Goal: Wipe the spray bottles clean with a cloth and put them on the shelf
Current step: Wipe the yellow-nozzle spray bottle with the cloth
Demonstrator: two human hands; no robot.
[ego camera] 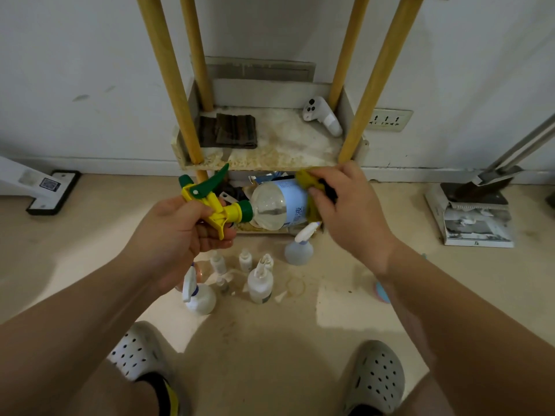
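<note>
A clear spray bottle [270, 205] with a pale blue label and a yellow-and-green trigger head lies sideways in the air in front of the shelf [270, 163]. My left hand [183, 226] grips the trigger head. My right hand [345, 202] holds a yellow-green cloth [309, 181] wrapped against the bottle's label end. On the floor below stand several white and clear spray bottles, among them one at the left [198, 292], one in the middle [260, 280] and one at the right [298, 247].
The shelf has yellow posts; its tray holds a folded dark cloth [231, 130] and a white controller [322, 115]. The lower tier is cluttered. A dustpan and broom [477, 199] stand at the right, a white floor appliance [45, 190] at the left. My feet are below.
</note>
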